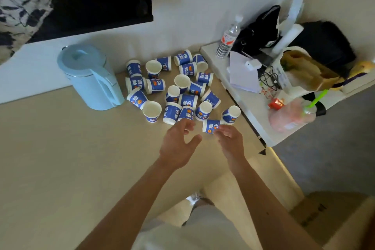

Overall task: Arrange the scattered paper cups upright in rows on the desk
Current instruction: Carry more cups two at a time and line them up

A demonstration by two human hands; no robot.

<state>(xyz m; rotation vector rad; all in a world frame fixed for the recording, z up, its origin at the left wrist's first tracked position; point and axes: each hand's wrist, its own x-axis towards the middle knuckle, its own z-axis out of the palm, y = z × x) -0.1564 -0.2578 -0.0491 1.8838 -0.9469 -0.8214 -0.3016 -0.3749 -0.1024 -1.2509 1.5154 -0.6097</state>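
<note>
Several blue-and-white paper cups (182, 83) lie scattered in a heap on the beige desk (60, 148); most are on their sides and a few stand upright with the mouth up. My right hand (229, 138) is at the near edge of the heap, and its fingertips touch a cup lying on its side (209, 126). My left hand (178, 144) hovers just left of that cup with fingers spread and relaxed, holding nothing, its fingertips close to another cup (185, 112).
A light blue electric kettle (91, 77) stands left of the heap. At the right is a white side table (249, 107) with a water bottle (227, 38), a black bag, papers, cables and a plastic bag. A dark screen hangs on the wall behind.
</note>
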